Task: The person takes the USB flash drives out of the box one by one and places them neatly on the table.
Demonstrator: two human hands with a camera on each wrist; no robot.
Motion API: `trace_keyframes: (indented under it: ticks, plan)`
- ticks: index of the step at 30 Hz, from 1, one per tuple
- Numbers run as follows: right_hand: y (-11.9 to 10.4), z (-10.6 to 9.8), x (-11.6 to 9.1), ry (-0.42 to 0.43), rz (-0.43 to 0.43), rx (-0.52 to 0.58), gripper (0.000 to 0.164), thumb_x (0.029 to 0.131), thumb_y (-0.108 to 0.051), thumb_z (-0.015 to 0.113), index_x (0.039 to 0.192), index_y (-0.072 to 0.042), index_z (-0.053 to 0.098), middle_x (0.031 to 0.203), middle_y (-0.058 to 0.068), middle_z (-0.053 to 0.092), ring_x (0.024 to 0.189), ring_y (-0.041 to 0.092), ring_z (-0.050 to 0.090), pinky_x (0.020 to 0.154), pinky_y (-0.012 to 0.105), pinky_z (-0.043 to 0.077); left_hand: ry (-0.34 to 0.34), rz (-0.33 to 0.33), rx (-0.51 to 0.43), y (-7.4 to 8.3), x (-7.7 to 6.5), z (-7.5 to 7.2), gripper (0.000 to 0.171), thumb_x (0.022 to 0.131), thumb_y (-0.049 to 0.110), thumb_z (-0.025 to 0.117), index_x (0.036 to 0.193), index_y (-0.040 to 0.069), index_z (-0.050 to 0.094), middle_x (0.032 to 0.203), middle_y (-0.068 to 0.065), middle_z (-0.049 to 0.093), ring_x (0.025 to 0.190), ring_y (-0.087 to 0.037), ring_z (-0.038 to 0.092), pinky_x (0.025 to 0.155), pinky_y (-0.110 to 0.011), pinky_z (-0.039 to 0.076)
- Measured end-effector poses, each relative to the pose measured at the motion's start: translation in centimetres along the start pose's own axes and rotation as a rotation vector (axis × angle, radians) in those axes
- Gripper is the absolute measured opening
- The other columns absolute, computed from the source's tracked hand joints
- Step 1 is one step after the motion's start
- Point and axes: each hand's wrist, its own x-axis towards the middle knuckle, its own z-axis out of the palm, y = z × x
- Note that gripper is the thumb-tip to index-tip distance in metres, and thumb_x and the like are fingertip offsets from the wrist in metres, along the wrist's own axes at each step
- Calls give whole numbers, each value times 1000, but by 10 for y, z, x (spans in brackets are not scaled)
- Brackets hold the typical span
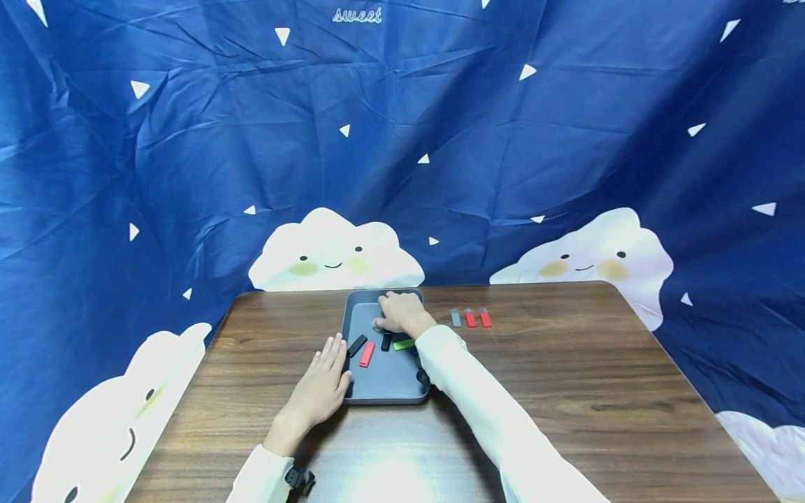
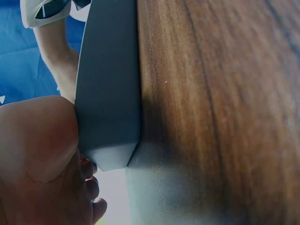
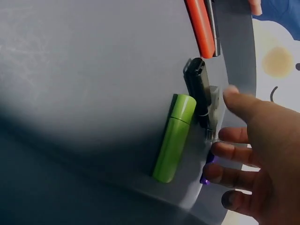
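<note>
While the head view looks down, your brown wood-grain table [image 1: 566,384] meets a creased blue cloth [image 1: 402,105] printed with clouds [image 1: 333,276], triangles [image 1: 282,35] and "sweet" [image 1: 357,15]. Your left hand [image 1: 317,388], fingers straight, rests against the grey tray [image 1: 383,401]; your right hand [image 1: 402,312] is over its far end. Inside lie black sticks [image 1: 356,346], a red stick [image 1: 367,354] and a green stick [image 1: 404,344]; three more sticks [image 1: 470,318] lie to its right.

Your left wrist view shows the tray's smooth wall.

Your right wrist view shows right fingers loosely bent, parted from the thumb, beside a purple stick [image 3: 205,177]; the green stick is glossy and rounded.
</note>
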Motion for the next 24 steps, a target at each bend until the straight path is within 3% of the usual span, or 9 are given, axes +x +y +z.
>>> trace_keyframes:
  ticks: [5, 12, 16, 24]
  plan:
    - [-4, -2, -2, -44, 14, -14, 67, 98, -64, 66, 141, -13, 65, 135, 6, 69, 117, 25, 70, 97, 43, 60, -8, -2, 2, 1, 0, -1, 61, 112, 21, 50, 161, -11, 33, 174, -27, 26, 163, -43, 25, 131, -61, 28]
    - [-3, -5, -3, -40, -14, 1, 56, 96, -58, 73, 131, -14, 68, 119, 3, 70, 97, 20, 67, 85, 39, 59, -3, -3, -10, 1, -1, -2, 62, 112, 21, 50, 161, -11, 33, 174, -27, 26, 163, -44, 25, 131, -62, 28]
    - [-1, -4, -4, -54, -1, 8, 55, 94, -58, 74, 129, -15, 69, 118, 3, 68, 94, 20, 65, 84, 39, 59, 9, 7, -16, 1, -1, -1, 61, 111, 19, 50, 161, -12, 34, 173, -28, 28, 161, -45, 27, 129, -64, 29]
    - [6, -3, -2, -61, -1, 32, 39, 93, -53, 77, 109, -19, 69, 112, 1, 65, 89, 19, 61, 80, 38, 56, 1, 1, -17, 0, -1, 0, 61, 111, 20, 51, 161, -11, 33, 174, -27, 26, 163, -44, 25, 131, -62, 27]
